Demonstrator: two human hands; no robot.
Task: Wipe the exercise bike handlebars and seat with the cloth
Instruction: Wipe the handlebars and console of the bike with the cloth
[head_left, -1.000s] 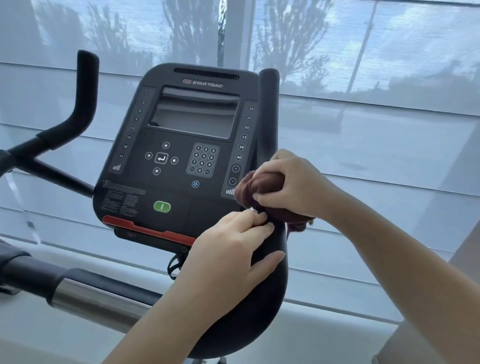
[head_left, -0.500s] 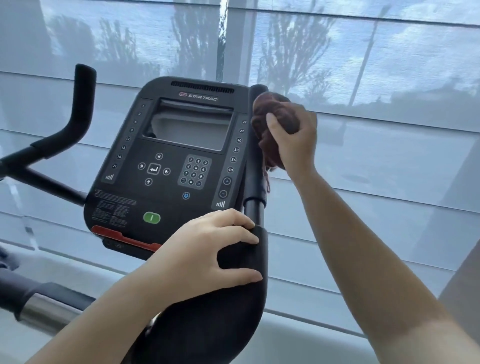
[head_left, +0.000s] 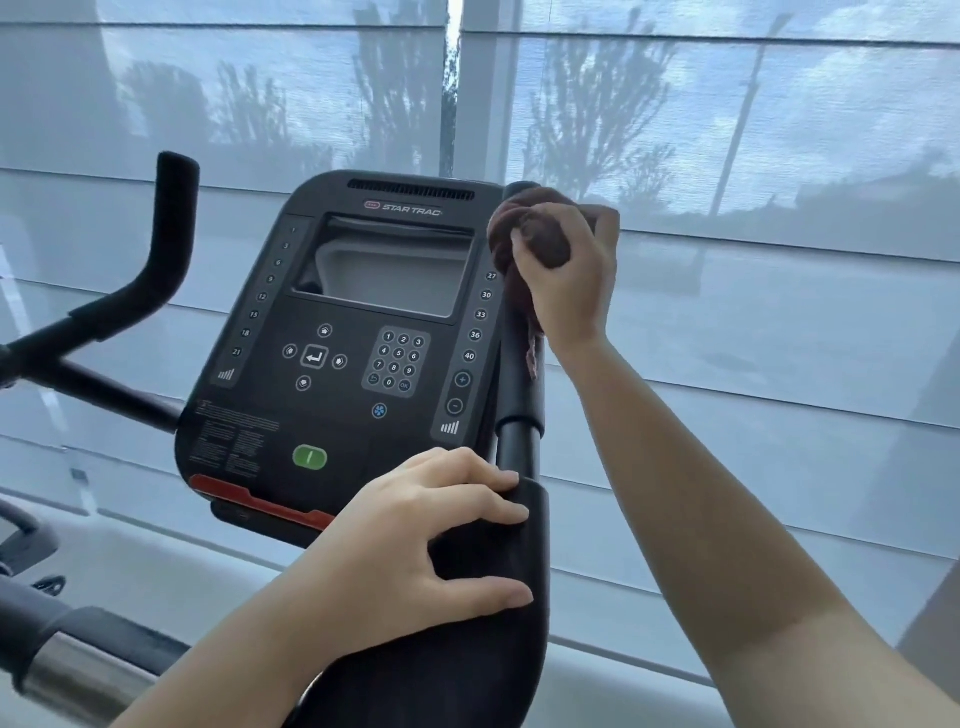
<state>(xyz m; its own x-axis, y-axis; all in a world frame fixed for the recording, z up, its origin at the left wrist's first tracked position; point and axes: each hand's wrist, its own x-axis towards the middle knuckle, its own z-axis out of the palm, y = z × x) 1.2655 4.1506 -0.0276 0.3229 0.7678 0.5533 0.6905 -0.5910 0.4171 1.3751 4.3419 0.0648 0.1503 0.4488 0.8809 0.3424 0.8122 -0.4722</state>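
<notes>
My right hand (head_left: 569, 270) is wrapped around a bunched dark brown cloth (head_left: 540, 236), pressing it against the top of the bike's upright right handlebar grip (head_left: 519, 384). Lower down, my left hand (head_left: 415, 545) grips the padded black bend of that same handlebar (head_left: 498, 649), fingers curled over it. The left handlebar (head_left: 161, 249) rises untouched at the far left. The seat is out of view.
The black console (head_left: 363, 332) with screen, keypad and green button sits between the two handlebars, close to my hands. A chrome and black bar (head_left: 78, 670) crosses the lower left. Behind everything hangs a pale window blind (head_left: 753, 312).
My right hand has slid the cloth up from the lower grip to the top of the right handlebar. The left hand has kept its hold on the padded bend.
</notes>
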